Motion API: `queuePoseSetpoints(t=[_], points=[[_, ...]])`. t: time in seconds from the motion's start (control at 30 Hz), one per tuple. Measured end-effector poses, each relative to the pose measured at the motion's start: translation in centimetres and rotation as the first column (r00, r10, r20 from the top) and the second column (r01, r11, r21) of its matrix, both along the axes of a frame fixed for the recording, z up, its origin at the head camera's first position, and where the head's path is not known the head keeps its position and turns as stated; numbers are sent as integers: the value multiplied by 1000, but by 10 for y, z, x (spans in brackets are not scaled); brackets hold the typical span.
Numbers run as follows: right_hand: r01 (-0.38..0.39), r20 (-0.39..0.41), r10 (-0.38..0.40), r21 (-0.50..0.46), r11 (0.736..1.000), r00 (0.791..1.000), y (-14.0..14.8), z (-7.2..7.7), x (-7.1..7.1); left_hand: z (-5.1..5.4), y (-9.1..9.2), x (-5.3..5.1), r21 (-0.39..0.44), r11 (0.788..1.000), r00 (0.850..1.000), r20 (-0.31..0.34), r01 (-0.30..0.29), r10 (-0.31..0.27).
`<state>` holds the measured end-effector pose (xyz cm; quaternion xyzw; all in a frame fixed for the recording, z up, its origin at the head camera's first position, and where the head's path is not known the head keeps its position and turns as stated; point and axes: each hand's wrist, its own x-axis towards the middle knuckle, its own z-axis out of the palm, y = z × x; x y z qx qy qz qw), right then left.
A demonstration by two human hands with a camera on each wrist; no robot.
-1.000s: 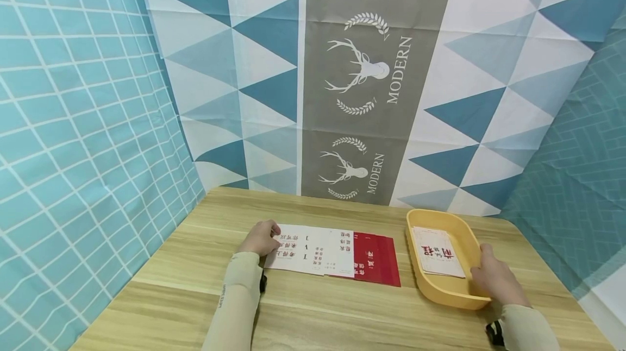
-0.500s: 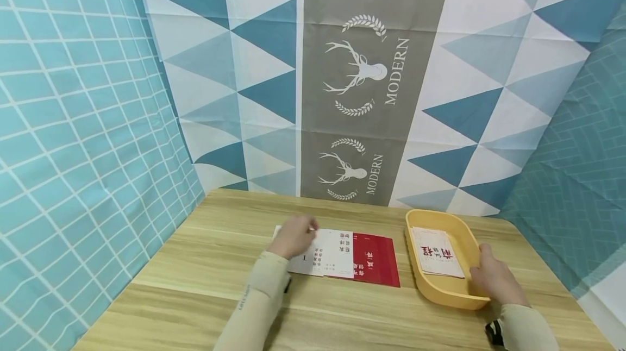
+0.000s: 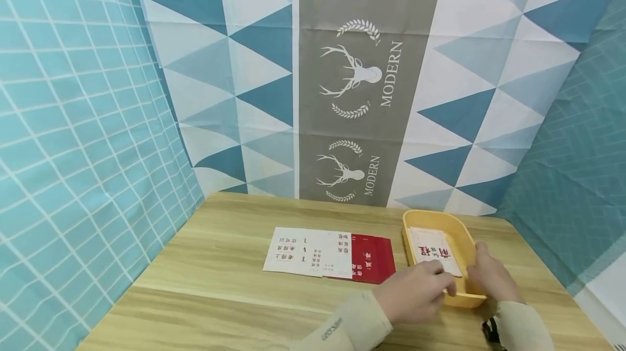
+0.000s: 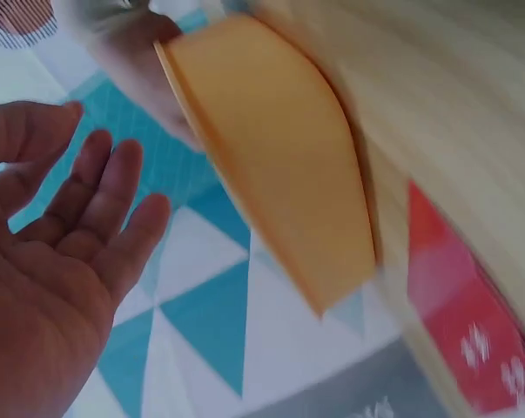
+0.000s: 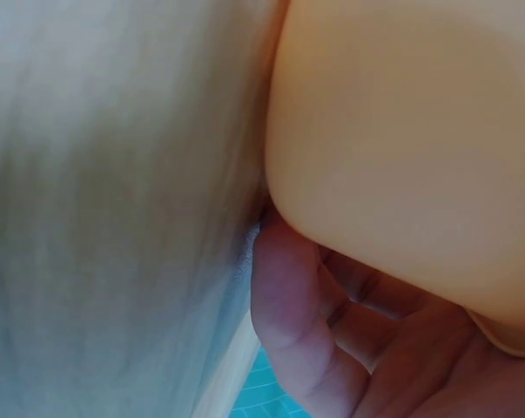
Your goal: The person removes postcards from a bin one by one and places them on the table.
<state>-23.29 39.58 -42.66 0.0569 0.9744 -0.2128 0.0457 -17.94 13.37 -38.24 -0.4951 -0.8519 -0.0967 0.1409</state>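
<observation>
My left hand (image 3: pixel 415 291) hangs above the front left side of a yellow plastic tray (image 3: pixel 462 226). In the left wrist view the fingers are relaxed and apart, with nothing held, beside the tray's wall (image 4: pixel 271 148). My right hand (image 3: pixel 494 275) grips the tray at its right rim; in the right wrist view the thumb (image 5: pixel 288 287) lies against the outer wall, and some fingertips are hidden. White printed cards (image 3: pixel 432 250) lie in the tray, partly behind the left hand. White cards (image 3: pixel 308 253) overlap red cards (image 3: pixel 376 256) in a row on the table, left of the tray.
The wooden table (image 3: pixel 220 296) ends at a patterned cloth backdrop (image 3: pixel 357 95) behind. A blue tiled sheet (image 3: pixel 88 139) hangs along the left side, and a teal one (image 3: pixel 572 166) on the right.
My left hand has left the white cards' left end and swept right, across the row, to the tray's front left. The right hand stays at the tray's rim. The cards look little changed.
</observation>
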Motion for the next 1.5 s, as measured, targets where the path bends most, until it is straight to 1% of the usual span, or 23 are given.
queuePoseSetpoints(t=[0.03,0.1,0.2,0.27,0.3,0.43,0.53,0.57,0.63,0.73,0.8,0.93,1.03,1.13,1.2,1.3,1.4,1.47,1.5], points=[[-4,-2,4,3,1000,1000,0,0,0,0,7,-1,2,1000,1000,-1,2,-2],[-7,-4,7,1,1000,1000,1,1,1,0,21,-4,11,1000,999,49,-1,0],[-9,-21,9,-8,1000,1000,4,2,2,-2,38,-12,29,999,992,122,-39,35],[-5,-27,4,-15,1000,1000,6,2,3,-6,48,-17,46,996,985,158,-70,62],[-4,-29,4,-17,1000,1000,7,1,3,-9,52,-19,53,995,984,163,-87,77],[-4,-24,4,-8,1000,1000,9,1,4,-22,63,-24,77,986,980,143,-148,136],[-5,-16,5,1,1000,1000,9,2,3,-29,67,-28,107,975,977,104,-197,186],[-4,-14,4,4,1000,1000,8,2,3,-30,68,-29,112,969,975,77,-218,210],[-1,-10,1,3,1000,1000,7,3,3,-31,71,-31,114,957,963,48,-267,263],[9,0,-9,-4,1000,1000,4,3,2,-31,76,-31,70,940,943,20,-333,333],[9,-3,-9,-8,1000,1000,3,3,2,-31,80,-32,44,933,934,29,-356,355],[-5,-20,5,-8,1000,1000,2,2,2,-31,83,-38,5,928,927,50,-373,372],[-21,-26,20,-16,1000,999,1,1,3,-33,83,-44,-15,917,916,34,-398,399],[-23,-27,23,-16,1000,999,-1,-1,3,-36,85,-47,-43,889,890,10,-455,456],[-23,-27,22,-15,1000,999,-1,-1,3,-38,89,-48,-82,863,866,-5,-499,500],[-10,-22,10,-12,1000,1000,-1,-1,1,-37,95,-50,-153,821,831,-3,-550,556],[-8,-18,7,-13,1000,1000,0,-1,1,-33,99,-50,-234,779,798,21,-582,603],[-7,-14,7,-20,1000,1000,0,-1,1,-32,101,-50,-275,755,776,48,-595,629],[-7,-14,7,-21,1000,1000,0,-1,1,-31,101,-50,-292,748,768,64,-596,637]])
